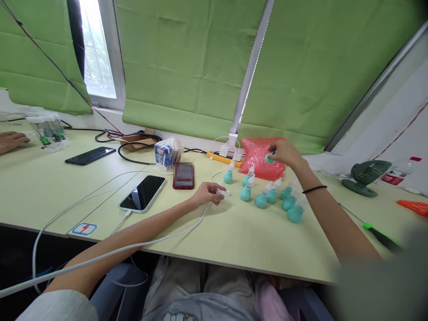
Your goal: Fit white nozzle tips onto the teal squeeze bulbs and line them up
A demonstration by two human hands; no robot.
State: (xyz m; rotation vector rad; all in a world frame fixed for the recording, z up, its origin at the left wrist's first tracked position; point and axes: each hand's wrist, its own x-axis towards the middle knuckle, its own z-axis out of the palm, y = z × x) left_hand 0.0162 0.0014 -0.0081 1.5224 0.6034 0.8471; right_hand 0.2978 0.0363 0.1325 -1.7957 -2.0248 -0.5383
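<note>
My left hand (209, 195) is closed on a small clear plastic nozzle (224, 192), held low over the table. Farther back, my right hand (284, 152) pinches a teal rubber bulb (268, 158) in front of the red bubble-wrap bag (254, 149). Whether the bulb touches the bag I cannot tell. Between my arms stand several teal bulb syringes with clear tips, among them one near the power strip (228, 175) and one close to my right forearm (295, 213).
Beside my left arm lie a phone (143, 193) on a white cable and a red-cased device (183, 177). Behind them are a wrapped blue box (164, 154) and a yellow power strip (219, 157). To the right are a fan (364, 176) and a green-handled screwdriver (381, 236). Another person's hand (12, 141) rests far left.
</note>
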